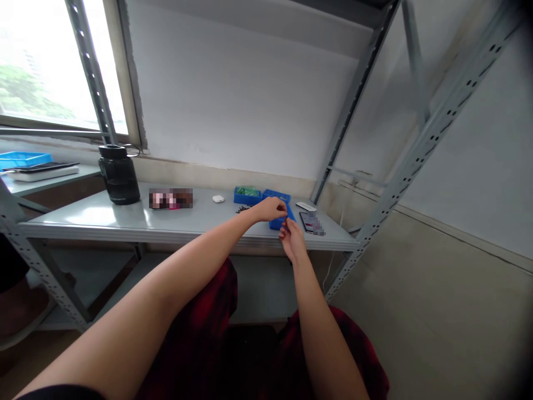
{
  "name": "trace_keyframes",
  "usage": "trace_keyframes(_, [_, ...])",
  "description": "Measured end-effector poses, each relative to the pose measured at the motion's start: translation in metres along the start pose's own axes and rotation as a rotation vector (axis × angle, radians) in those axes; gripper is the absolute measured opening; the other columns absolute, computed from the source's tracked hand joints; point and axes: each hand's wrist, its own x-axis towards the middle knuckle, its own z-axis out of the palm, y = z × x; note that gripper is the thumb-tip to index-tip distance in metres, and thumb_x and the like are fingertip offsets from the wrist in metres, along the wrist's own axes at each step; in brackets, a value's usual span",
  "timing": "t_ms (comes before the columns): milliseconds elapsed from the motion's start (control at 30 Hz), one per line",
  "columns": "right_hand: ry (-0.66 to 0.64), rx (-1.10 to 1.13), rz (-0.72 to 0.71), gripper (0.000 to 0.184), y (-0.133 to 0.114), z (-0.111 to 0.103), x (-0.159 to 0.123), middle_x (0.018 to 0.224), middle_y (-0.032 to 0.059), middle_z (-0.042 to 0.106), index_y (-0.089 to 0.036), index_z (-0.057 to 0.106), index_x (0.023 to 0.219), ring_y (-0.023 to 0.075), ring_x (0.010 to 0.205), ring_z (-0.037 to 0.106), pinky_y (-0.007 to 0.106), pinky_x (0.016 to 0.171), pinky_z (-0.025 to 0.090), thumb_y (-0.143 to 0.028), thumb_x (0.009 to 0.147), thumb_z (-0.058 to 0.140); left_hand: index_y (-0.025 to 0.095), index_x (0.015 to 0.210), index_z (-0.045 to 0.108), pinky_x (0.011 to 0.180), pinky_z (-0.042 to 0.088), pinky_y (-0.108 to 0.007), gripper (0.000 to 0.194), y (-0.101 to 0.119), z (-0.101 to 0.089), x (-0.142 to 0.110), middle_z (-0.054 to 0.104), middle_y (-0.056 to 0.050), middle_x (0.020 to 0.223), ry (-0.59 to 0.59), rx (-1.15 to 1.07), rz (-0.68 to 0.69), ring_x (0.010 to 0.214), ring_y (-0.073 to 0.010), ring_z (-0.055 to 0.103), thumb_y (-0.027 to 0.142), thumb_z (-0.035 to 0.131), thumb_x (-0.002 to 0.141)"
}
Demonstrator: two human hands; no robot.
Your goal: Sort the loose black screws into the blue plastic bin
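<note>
Over the front of the shelf, my left hand [271, 209] is closed with its fingertips pinched and pointing down. My right hand [293, 238] is just below and to the right, its fingers also pinched. The fingertips of both nearly meet; whatever is between them is too small to make out. Directly behind them is a blue bin [275, 225], partly covered by the hands. Small dark pieces [243, 209] lie loose to the left of my left hand. Behind these stand a blue bin with green contents [247, 195] and another blue bin [278, 196].
A phone [311, 223] and a flat white item [306, 206] lie to the right. Leftward are a white earbud case [218, 199], a pixelated item [170, 199] and a black bottle [119, 176]. Metal shelf posts [358, 91] frame the right side. A person's foot [25, 311] shows lower left.
</note>
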Motion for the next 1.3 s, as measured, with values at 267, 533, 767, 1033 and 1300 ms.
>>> trace_keyframes(267, [-0.082, -0.040, 0.107, 0.027, -0.003, 0.004, -0.004, 0.068, -0.0017, 0.065, -0.022, 0.065, 0.080, 0.0100, 0.053, 0.054, 0.021, 0.042, 0.036, -0.044, 0.068, 0.076, 0.011, 0.084, 0.067, 0.069, 0.048, -0.024, 0.017, 0.019, 0.006, -0.001, 0.069, -0.005, 0.081, 0.084, -0.175, -0.124, 0.074, -0.0148, 0.061, 0.018, 0.055, 0.076])
trace_keyframes(533, [0.033, -0.096, 0.002, 0.021, 0.001, -0.001, 0.001, 0.067, -0.0030, 0.064, -0.022, 0.064, 0.077, 0.0090, 0.052, 0.054, 0.021, 0.043, 0.035, -0.038, 0.067, 0.074, 0.012, 0.087, 0.068, 0.070, 0.047, -0.025, 0.017, -0.002, 0.008, 0.001, 0.070, -0.005, 0.083, 0.013, -0.017, -0.091, 0.076, -0.0159, 0.061, 0.021, 0.056, 0.078])
trace_keyframes(767, [0.010, -0.146, 0.047, 0.025, 0.001, -0.001, 0.000, 0.065, -0.0025, 0.063, -0.022, 0.064, 0.076, 0.0094, 0.051, 0.053, 0.021, 0.043, 0.036, -0.042, 0.066, 0.075, 0.013, 0.084, 0.071, 0.067, 0.044, -0.024, 0.015, -0.006, 0.007, 0.002, 0.070, -0.004, 0.078, -0.118, 0.098, -0.027, 0.074, -0.0162, 0.061, 0.016, 0.058, 0.076])
trace_keyframes(1033, [0.013, -0.139, 0.022, 0.028, 0.002, -0.003, 0.002, 0.063, -0.0028, 0.062, -0.020, 0.064, 0.072, 0.0080, 0.051, 0.052, 0.020, 0.043, 0.035, -0.041, 0.061, 0.078, 0.014, 0.085, 0.073, 0.064, 0.042, -0.024, 0.017, -0.010, 0.010, 0.004, 0.071, -0.005, 0.081, -0.131, 0.132, -0.021, 0.074, -0.0162, 0.061, 0.017, 0.059, 0.076])
trace_keyframes(1300, [0.093, -0.133, 0.013, 0.028, 0.002, -0.005, 0.005, 0.063, -0.0024, 0.062, -0.020, 0.064, 0.068, 0.0082, 0.051, 0.051, 0.019, 0.041, 0.035, -0.040, 0.058, 0.080, 0.015, 0.085, 0.073, 0.065, 0.042, -0.023, 0.020, -0.011, 0.007, 0.002, 0.071, -0.005, 0.082, -0.110, 0.157, -0.044, 0.073, -0.0158, 0.060, 0.027, 0.057, 0.081])
